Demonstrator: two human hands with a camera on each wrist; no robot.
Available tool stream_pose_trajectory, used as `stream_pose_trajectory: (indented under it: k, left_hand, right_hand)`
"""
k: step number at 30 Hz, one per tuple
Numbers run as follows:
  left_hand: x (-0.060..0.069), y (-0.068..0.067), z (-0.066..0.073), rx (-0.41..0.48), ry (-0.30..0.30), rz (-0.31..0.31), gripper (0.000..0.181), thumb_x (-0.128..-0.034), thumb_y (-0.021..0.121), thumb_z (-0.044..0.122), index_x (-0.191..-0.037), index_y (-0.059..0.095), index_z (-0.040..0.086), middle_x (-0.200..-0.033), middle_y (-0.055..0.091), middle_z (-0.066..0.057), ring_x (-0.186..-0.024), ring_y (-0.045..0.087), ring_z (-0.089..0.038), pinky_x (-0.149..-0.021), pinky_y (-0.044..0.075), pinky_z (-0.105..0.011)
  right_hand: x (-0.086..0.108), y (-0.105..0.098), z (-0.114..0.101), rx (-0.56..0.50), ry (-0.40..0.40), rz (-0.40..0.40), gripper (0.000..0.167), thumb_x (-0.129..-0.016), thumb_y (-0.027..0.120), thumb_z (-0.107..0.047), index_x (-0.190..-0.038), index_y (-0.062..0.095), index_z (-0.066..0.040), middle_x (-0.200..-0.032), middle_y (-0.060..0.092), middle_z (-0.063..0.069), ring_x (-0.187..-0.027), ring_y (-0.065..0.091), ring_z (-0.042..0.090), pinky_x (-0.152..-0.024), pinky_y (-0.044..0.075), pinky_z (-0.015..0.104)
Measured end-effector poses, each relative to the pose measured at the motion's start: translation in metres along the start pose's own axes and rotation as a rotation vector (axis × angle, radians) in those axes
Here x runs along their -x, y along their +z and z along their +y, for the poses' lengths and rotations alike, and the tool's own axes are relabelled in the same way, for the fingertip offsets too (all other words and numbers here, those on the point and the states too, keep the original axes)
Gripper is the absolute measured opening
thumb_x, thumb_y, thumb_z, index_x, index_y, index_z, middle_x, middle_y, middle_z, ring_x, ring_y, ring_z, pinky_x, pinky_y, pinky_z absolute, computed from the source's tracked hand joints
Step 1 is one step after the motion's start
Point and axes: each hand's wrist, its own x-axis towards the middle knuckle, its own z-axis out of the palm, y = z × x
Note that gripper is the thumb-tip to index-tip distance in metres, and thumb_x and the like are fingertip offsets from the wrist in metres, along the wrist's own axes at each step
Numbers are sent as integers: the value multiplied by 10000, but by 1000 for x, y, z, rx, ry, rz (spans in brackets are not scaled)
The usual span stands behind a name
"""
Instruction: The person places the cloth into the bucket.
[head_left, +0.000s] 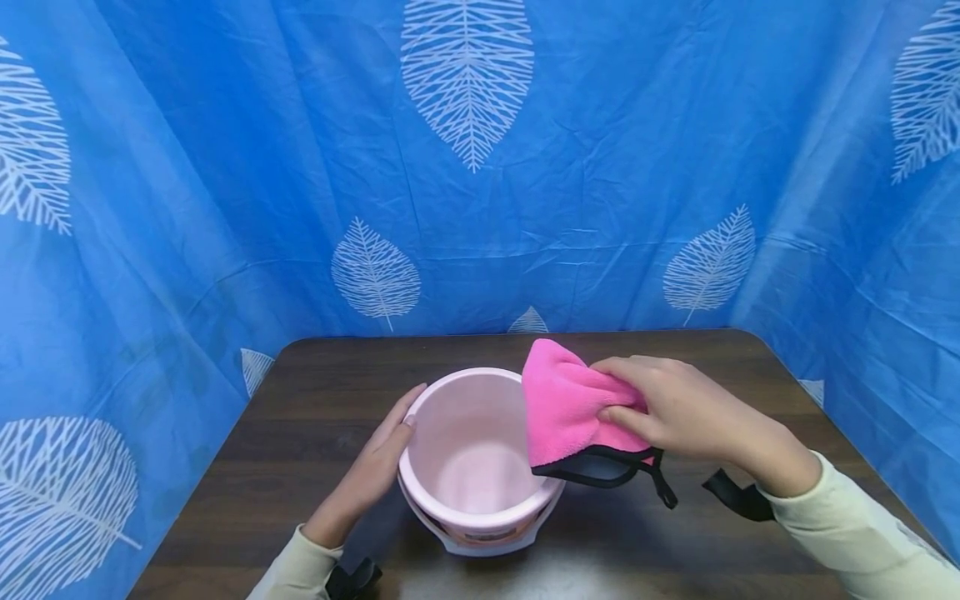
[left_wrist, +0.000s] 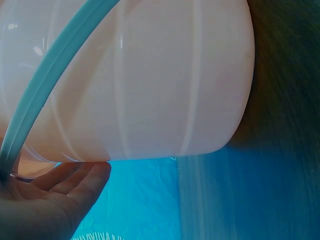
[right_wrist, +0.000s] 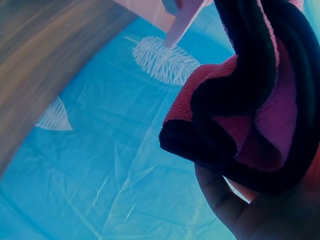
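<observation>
A pale pink bucket (head_left: pixel 480 454) stands upright on the table, its open top facing the head camera. My left hand (head_left: pixel 367 475) grips the rim on its left side, thumb at the edge and fingers along the outer wall. In the left wrist view, fingers (left_wrist: pixel 82 185) lie against the bucket's wall (left_wrist: pixel 155 80), beside its curved handle (left_wrist: pixel 47 80). Over the right side of the rim, my right hand (head_left: pixel 667 408) holds a folded bright pink cloth (head_left: pixel 570 408) with black edging. In the right wrist view, the cloth (right_wrist: pixel 277 110) shows its bunched layers.
The dark wooden table (head_left: pixel 322 400) has rounded far corners. Blue curtains (head_left: pixel 600 167) with white leaf prints hang behind it and at both sides. A black strap (head_left: pixel 738 496) hangs by the right wrist, and another black strap (head_left: pixel 352 577) by the left.
</observation>
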Motion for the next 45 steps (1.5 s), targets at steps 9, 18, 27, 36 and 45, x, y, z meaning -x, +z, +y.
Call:
stream_pose_trajectory:
  k: [9,18,27,36,45]
  left_hand:
    - [0,0,0,-8,0,3,532,-1111,314,222,-1609,221,58,-1656,239,-154,-1509,234,-377,-1176,215,-593]
    - [0,0,0,-4,3,2,529,-1112,315,217,-1608,226,55,-1655,244,-152,-1509,237,-373,-1181,206,-595]
    - [-1,0,0,-1,-6,10,535,-1109,319,226,-1609,224,62,-1656,241,-146,-1510,231,-376,-1181,196,-606]
    - [-1,0,0,-8,-9,16,526,-1109,322,216,-1605,241,63,-1652,245,-157,-1509,227,-376,-1190,178,-598]
    - [-2,1,-1,-4,-3,22,523,-1105,331,205,-1602,251,64,-1646,258,-162,-1500,251,-376,-1186,196,-602]
  right_hand:
    - [-12,5,-6,-22,-11,-16,436,-862,821,-261,-1252,674,-131,-1045,692,-61,-905,642,117,-791,561,405]
    - [-24,11,-12,-41,2,-82,443,-893,794,-291,-1271,663,-101,-1025,690,-44,-899,640,147,-788,558,409]
    - [-35,17,-18,-42,1,-117,434,-889,793,-279,-1259,664,-93,-960,661,-67,-853,606,133,-747,531,365]
    - [-44,24,-22,-42,-6,-144,426,-876,804,-275,-1237,673,-92,-902,638,-92,-790,577,113,-700,509,330]
    - [-52,29,-26,-30,-30,-156,432,-866,805,-286,-1222,676,-80,-866,635,-96,-763,577,100,-692,512,320]
